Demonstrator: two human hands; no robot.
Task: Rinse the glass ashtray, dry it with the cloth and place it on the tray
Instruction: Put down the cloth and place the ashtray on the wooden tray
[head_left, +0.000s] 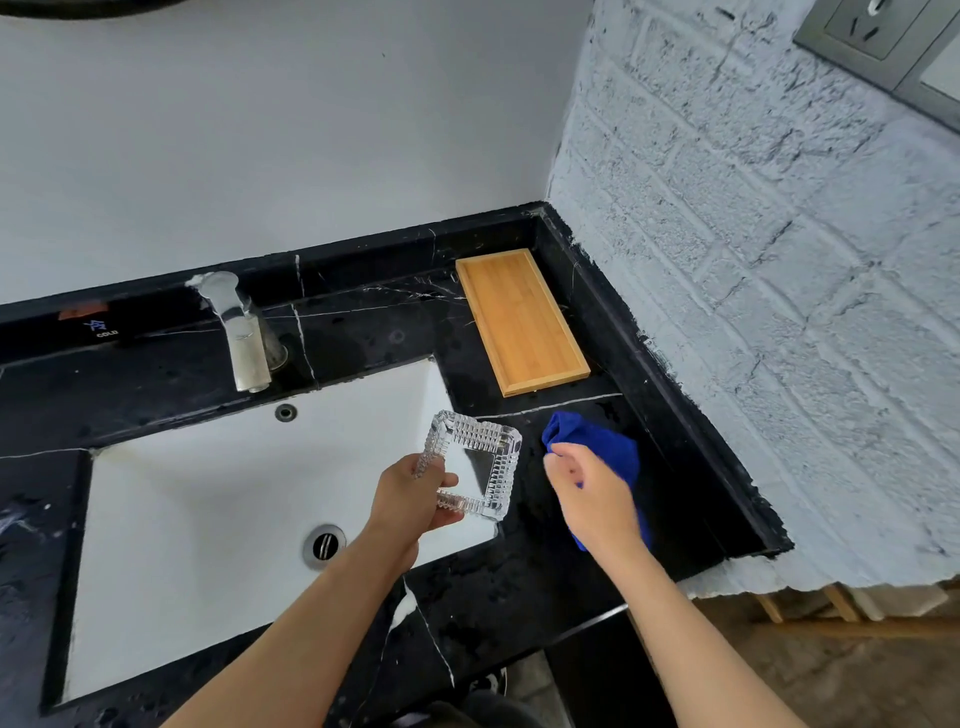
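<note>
My left hand (410, 496) grips the square cut-glass ashtray (483, 462) by its left rim and holds it tilted above the right edge of the white sink (208, 519). My right hand (592, 493) rests on the blue cloth (602, 441), fingers closed around its bunched top, on the black counter right of the sink. The bamboo tray (522, 319) lies bare at the back right of the counter, beyond both hands.
A chrome tap (241, 332) stands behind the sink, with no water running. The black marble counter (519, 587) ends at a white brick wall (779, 312) on the right. The sink drain (324, 543) sits near my left forearm.
</note>
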